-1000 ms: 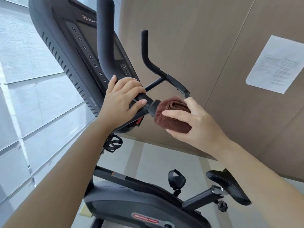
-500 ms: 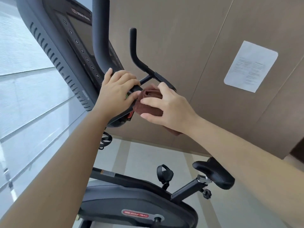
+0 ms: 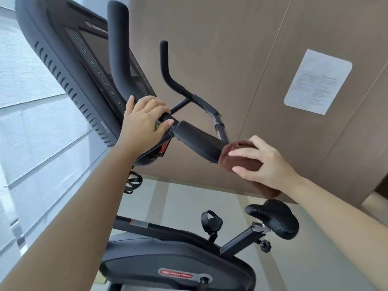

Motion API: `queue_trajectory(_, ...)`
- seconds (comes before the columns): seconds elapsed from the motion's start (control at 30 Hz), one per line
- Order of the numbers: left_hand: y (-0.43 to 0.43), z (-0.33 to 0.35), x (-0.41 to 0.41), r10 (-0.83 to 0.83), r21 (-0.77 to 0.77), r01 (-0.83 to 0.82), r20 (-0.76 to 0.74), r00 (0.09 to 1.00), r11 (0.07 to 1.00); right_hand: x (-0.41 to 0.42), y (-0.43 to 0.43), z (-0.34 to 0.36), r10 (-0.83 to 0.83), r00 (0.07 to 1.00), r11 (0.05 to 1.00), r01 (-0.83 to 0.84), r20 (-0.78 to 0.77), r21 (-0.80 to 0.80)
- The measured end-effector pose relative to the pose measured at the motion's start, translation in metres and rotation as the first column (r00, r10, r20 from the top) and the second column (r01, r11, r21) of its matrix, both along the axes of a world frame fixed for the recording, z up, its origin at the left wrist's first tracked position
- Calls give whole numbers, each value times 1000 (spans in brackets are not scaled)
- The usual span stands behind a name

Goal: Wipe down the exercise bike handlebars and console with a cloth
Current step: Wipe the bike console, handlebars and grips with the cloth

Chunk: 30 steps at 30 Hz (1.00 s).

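A black exercise bike fills the view, tilted. Its console (image 3: pixel 88 57) with a dark screen and a column of buttons sits at the upper left. Black handlebars (image 3: pixel 117 43) rise in front of it, and a padded grip (image 3: pixel 199 143) runs toward the right. My left hand (image 3: pixel 144 120) grips the bar where that padded grip begins. My right hand (image 3: pixel 262 162) holds a folded brown cloth (image 3: pixel 237 160) wrapped around the near end of the padded grip. A loose corner of the cloth hangs below my right wrist.
The bike's black saddle (image 3: pixel 275 219) and seat post are at the lower right, a pedal with strap (image 3: pixel 211 224) beside them, and the flywheel housing (image 3: pixel 168 263) below. A brown panelled wall with a white paper sheet (image 3: pixel 317 80) stands behind. Blinds cover the left side.
My right hand has slid the cloth along the padded grip, from beside my left hand out to the grip's near end. My left hand has stayed on the bar.
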<state>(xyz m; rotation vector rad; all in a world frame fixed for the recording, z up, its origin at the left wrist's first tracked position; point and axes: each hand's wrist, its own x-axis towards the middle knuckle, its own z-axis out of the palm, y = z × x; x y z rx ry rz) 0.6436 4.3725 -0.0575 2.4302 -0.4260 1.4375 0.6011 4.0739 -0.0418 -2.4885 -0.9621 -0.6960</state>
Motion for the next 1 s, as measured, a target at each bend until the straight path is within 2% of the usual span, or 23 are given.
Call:
queue_trajectory(0.07, -2, -1, -1, 20, 3, -20, -10, 1000, 1000, 9, 19, 17, 33, 999, 970, -36, 18, 242)
queue_trajectory(0.1, -3, -2, -1, 26, 5, -26, -17, 1000, 1000, 15, 35, 25, 58, 998, 957, -63, 27, 284)
queue_trajectory(0.13, -3, -2, -2, 31, 8, -30, -22, 999, 1000, 20, 53, 32, 80, 997, 961, -82, 18, 264)
queue_trajectory(0.23, -4, -2, -1, 48, 17, -47, -32, 998, 999, 32, 89, 32, 124, 992, 992, -124, -22, 11)
queue_trajectory(0.27, -4, -2, -2, 51, 19, -50, -39, 998, 999, 35, 90, 28, 141, 989, 990, -142, -31, -18)
queue_trajectory(0.37, -5, 2, -7, 68, 17, -67, -80, 994, 998, 46, 65, 19, 240, 968, 971, -238, -78, 33)
queue_trajectory(0.5, -14, 6, -15, 90, -9, -92, -139, 986, 996, 60, 16, -2, 293, 947, 950, -273, -134, 154)
queue_trajectory(0.63, -29, 3, -28, 89, -72, -101, -160, 983, 992, 80, -26, -7, 339, 915, 939, -314, -220, 141)
queue_trajectory(0.73, -47, 3, -39, 75, -114, -96, -178, 981, 989, 105, -25, 14, 398, 886, 912, -354, -240, 205)
queue_trajectory(0.83, -69, 1, -43, 104, -68, -121, -205, 973, 990, 122, 14, 34, 519, 824, 838, -438, -229, 324)
queue_trajectory(0.9, -81, -1, -43, 135, -90, -162, -251, 959, 983, 125, 42, 36, 570, 777, 820, -518, -267, 244)
queue_trajectory(1.0, -92, -6, -44, 164, -113, -205, -296, 941, 972, 132, 52, 28, 585, 759, 808, -577, -286, 121)
